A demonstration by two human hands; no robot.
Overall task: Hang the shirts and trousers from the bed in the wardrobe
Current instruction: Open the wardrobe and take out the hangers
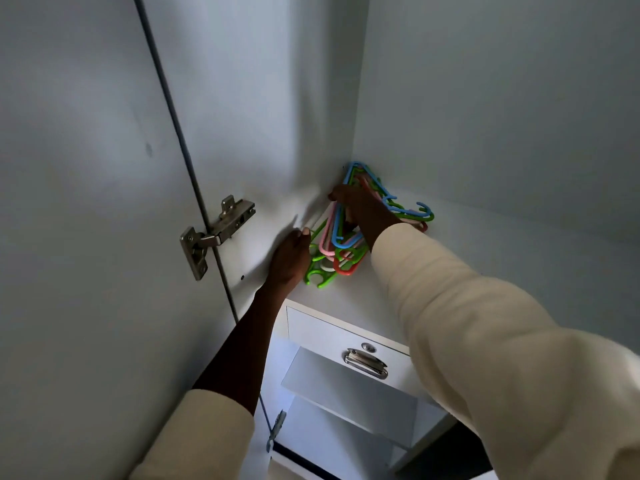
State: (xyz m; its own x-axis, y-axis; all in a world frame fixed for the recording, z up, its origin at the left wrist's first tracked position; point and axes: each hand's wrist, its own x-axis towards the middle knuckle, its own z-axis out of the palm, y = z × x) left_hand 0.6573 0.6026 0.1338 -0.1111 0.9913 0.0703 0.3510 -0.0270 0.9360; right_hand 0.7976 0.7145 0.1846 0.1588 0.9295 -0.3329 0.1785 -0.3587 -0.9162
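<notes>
Two bare hands, no gloves, rings or watch visible: left hand (292,252), right hand (358,206). Cream long sleeves on both arms, plain, no print or visible cuff buttons. Left sleeve (197,441) pushed up, forearm bare from below elbow to wrist. Right sleeve (485,323) down to the wrist, loose, soft folds along the forearm, wider toward the shoulder. Taking the steel door hinge (216,233) as landmark: left hand just right of it, right hand further right and slightly higher.

Domestic bedroom storage: interior of a white wardrobe (485,98), with hinged door (86,168), lockable drawer (346,336), shelves (346,389) below, and coloured plastic hangers (346,237) piled inside.
</notes>
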